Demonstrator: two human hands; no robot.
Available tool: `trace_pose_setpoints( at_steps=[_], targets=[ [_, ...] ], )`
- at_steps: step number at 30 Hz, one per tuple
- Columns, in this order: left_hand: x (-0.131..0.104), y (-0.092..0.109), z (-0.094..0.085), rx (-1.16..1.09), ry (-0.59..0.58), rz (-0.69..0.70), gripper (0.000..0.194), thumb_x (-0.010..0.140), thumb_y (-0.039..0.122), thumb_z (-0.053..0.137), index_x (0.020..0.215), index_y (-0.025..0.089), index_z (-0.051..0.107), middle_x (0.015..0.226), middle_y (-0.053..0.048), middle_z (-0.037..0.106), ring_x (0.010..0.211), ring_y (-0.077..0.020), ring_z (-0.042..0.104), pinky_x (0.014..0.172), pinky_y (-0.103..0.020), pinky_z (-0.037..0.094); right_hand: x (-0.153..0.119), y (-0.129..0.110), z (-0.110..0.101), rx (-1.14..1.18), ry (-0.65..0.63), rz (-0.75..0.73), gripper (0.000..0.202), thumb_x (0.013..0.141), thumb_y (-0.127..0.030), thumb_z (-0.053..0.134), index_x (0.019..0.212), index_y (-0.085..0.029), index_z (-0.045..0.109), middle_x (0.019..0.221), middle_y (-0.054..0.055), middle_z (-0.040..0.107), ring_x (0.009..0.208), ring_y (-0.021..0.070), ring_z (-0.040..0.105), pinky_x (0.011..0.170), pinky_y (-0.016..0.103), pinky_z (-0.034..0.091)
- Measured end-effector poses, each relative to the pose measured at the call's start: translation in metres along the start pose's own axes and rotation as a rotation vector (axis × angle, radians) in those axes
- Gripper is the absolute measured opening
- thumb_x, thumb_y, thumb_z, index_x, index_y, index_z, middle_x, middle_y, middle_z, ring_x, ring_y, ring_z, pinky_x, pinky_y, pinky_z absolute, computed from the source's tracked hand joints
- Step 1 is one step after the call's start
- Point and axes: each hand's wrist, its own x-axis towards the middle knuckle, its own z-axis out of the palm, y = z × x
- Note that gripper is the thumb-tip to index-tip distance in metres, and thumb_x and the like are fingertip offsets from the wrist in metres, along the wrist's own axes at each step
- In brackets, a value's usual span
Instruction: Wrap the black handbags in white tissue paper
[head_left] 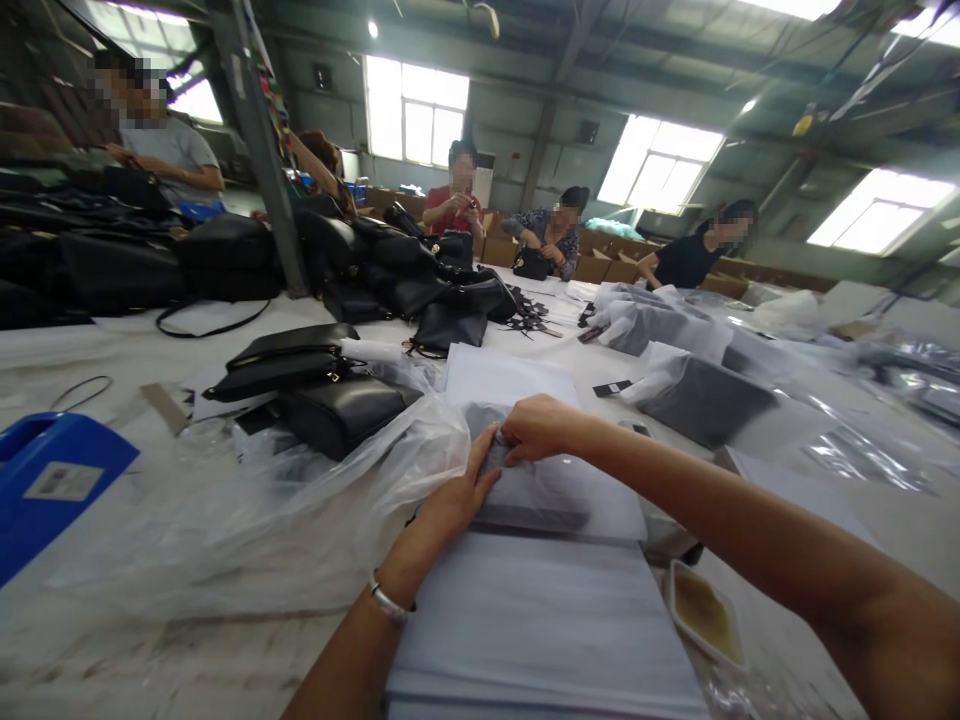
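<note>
In front of me a dark, flat item point(536, 500) lies under a translucent white wrapping sheet point(611, 500). Over its upper left part rests my left hand point(457, 495), fingers stretched forward and thumb apart. My right hand point(544, 428) is curled with its fingertips pressed together at the wrapping, close to the left fingertips. What lies under those fingers is partly hidden. Below is a stack of white paper sheets point(536, 620). Clear plastic film point(409, 460) spreads out on the left of my hands.
Black handbags point(341, 410) lie just left, with a large pile of black bags point(405, 265) beyond. A blue tape dispenser-like object point(71, 480) stands far left. Wrapped bags point(701, 395) sit right; a small tub point(703, 612) is beside the stack. Several people work across the table.
</note>
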Motion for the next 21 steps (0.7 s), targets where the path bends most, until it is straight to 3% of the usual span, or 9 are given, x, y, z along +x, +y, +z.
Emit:
trace_pose_setpoints(
  at_steps=[3, 5, 7, 10, 12, 14, 18, 21],
  targets=[
    [0.001, 0.003, -0.003, -0.07, -0.046, -0.024, 0.062, 0.098, 0.031, 0.047, 0.154, 0.03, 0.021, 0.156, -0.003, 0.038, 0.141, -0.0215, 0.039, 0.114, -0.044, 0.039, -0.002, 0.01, 0.002, -0.002, 0.036, 0.087, 0.058, 0.071, -0.073, 0.064, 0.09, -0.02, 0.074, 0.078, 0.012, 0.074, 0.073, 0.0265, 0.068, 0.058, 0.028, 0.04],
    [0.001, 0.003, -0.005, -0.06, -0.057, -0.048, 0.061, 0.098, 0.032, 0.047, 0.154, 0.03, 0.023, 0.155, -0.004, 0.038, 0.14, -0.0218, 0.04, 0.114, -0.044, 0.039, -0.009, 0.021, 0.007, 0.048, 0.059, 0.166, 0.06, 0.072, -0.076, 0.062, 0.093, -0.02, 0.072, 0.081, 0.012, 0.074, 0.076, 0.0279, 0.069, 0.06, 0.029, 0.042],
    [0.001, 0.003, -0.006, -0.043, -0.064, -0.057, 0.061, 0.097, 0.032, 0.048, 0.153, 0.029, 0.024, 0.155, -0.004, 0.039, 0.14, -0.0222, 0.04, 0.114, -0.045, 0.039, -0.023, 0.029, 0.016, 0.102, 0.124, 0.3, 0.048, 0.082, -0.067, 0.059, 0.096, -0.022, 0.071, 0.085, 0.01, 0.075, 0.078, 0.027, 0.069, 0.062, 0.03, 0.044],
    [0.002, 0.004, -0.005, -0.036, -0.052, -0.047, 0.058, 0.097, 0.03, 0.048, 0.152, 0.027, 0.027, 0.153, -0.005, 0.042, 0.139, -0.0218, 0.041, 0.114, -0.044, 0.038, -0.056, 0.026, 0.037, 0.17, 0.352, 0.498, 0.03, 0.096, -0.044, 0.049, 0.105, -0.023, 0.068, 0.096, 0.008, 0.075, 0.083, 0.0242, 0.07, 0.069, 0.032, 0.049],
    [0.003, 0.009, -0.004, -0.042, -0.037, -0.03, 0.052, 0.098, 0.026, 0.044, 0.149, 0.025, 0.035, 0.151, -0.004, 0.045, 0.139, -0.0206, 0.043, 0.115, -0.042, 0.038, -0.08, 0.008, 0.053, 0.247, 0.508, 0.471, 0.03, 0.098, -0.039, 0.046, 0.115, -0.022, 0.065, 0.11, 0.008, 0.072, 0.097, 0.0237, 0.068, 0.081, 0.035, 0.052],
    [0.006, 0.016, -0.004, -0.051, -0.017, -0.022, 0.046, 0.098, 0.021, 0.039, 0.144, 0.024, 0.045, 0.15, -0.004, 0.046, 0.137, -0.0193, 0.045, 0.114, -0.039, 0.04, -0.101, -0.018, 0.072, 0.308, 0.577, 0.321, 0.039, 0.096, -0.042, 0.051, 0.129, -0.022, 0.058, 0.129, 0.01, 0.064, 0.118, 0.0254, 0.06, 0.099, 0.04, 0.048],
    [0.02, 0.027, -0.007, -0.098, -0.037, 0.079, 0.04, 0.096, 0.018, 0.038, 0.128, 0.019, 0.061, 0.143, -0.007, 0.055, 0.13, -0.0197, 0.053, 0.112, -0.038, 0.043, -0.116, -0.061, 0.107, 0.286, 0.536, 0.157, 0.077, 0.083, -0.044, 0.069, 0.149, -0.022, 0.037, 0.156, 0.014, 0.035, 0.143, 0.0338, 0.031, 0.116, 0.055, 0.031],
    [0.03, 0.026, -0.019, -0.138, -0.038, 0.143, 0.035, 0.095, 0.021, 0.043, 0.121, 0.016, 0.066, 0.132, -0.009, 0.064, 0.125, -0.0213, 0.058, 0.111, -0.04, 0.043, -0.113, -0.068, 0.122, 0.268, 0.511, 0.171, 0.08, 0.081, -0.026, 0.07, 0.152, -0.02, 0.032, 0.159, 0.015, 0.028, 0.146, 0.0352, 0.023, 0.117, 0.056, 0.029]
  ],
)
